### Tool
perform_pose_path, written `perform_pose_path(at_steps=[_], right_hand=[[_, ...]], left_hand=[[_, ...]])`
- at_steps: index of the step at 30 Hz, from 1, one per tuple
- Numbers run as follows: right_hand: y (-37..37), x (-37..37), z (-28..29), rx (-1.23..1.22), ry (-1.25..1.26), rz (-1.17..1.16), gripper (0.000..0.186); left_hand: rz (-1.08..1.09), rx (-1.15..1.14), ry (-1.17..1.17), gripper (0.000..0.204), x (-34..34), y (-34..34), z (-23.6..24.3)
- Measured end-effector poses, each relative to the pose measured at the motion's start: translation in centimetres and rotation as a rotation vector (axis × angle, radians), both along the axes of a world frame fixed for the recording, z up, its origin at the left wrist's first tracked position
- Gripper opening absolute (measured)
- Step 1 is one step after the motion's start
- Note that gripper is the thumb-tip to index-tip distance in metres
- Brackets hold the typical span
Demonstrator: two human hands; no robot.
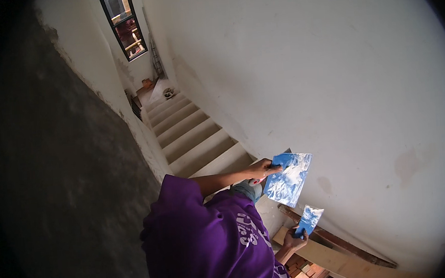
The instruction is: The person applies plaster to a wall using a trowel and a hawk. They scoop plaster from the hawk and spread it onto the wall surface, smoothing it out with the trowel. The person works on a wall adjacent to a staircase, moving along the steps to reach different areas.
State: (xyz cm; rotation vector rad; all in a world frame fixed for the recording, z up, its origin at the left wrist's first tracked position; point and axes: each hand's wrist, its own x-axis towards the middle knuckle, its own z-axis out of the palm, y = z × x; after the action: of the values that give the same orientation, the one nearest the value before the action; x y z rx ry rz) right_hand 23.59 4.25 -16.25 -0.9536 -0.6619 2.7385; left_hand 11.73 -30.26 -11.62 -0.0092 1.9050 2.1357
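Observation:
My left hand (268, 169) grips a broad, rectangular blue putty plate (289, 178) by its near edge, with the thumb lying on its face. Shiny white patches cover much of the plate; whether they are putty or glare, I cannot tell. Lower down, my right hand (294, 238) is closed around a smaller blue putty scraper (309, 220), whose face is also streaked white. The two tools are apart from each other, both held in front of the pale wall (354, 104). Something white and red (257, 181) shows just below my left wrist.
White stairs (202, 140) run down toward a narrow dark-framed window (124, 24). A rough dark grey wall (74, 165) stands on the left. Wooden planks (344, 259) lean low at the right, by stacked reddish bricks (305, 272). The pale wall has stained patches.

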Motion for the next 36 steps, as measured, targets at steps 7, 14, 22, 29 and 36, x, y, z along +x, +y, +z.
perform_pose_path(at_steps=[7,14,22,29,36], right_hand=[[1.0,-1.4,-8.4,-0.020,-0.022,-0.178,0.021],[-0.5,-1.2,-2.1,-0.012,0.043,-0.041,0.019],[-2.9,-0.2,5.2,-0.025,0.042,0.068,0.026],[-1.4,-0.3,4.2,-0.046,0.026,0.202,0.029],[-2.1,1.1,6.9,-0.076,0.070,0.290,0.031]], left_hand=[[0.006,0.207,-0.067,0.055,-1.5,-0.2,-8.3],[0.030,0.425,-0.203,0.066,-1.0,1.0,-3.2],[0.058,0.579,-0.442,0.065,2.8,1.3,2.0],[0.186,0.631,-0.569,0.055,6.0,1.6,4.1],[0.305,0.504,-0.517,0.058,6.6,2.4,6.6]])
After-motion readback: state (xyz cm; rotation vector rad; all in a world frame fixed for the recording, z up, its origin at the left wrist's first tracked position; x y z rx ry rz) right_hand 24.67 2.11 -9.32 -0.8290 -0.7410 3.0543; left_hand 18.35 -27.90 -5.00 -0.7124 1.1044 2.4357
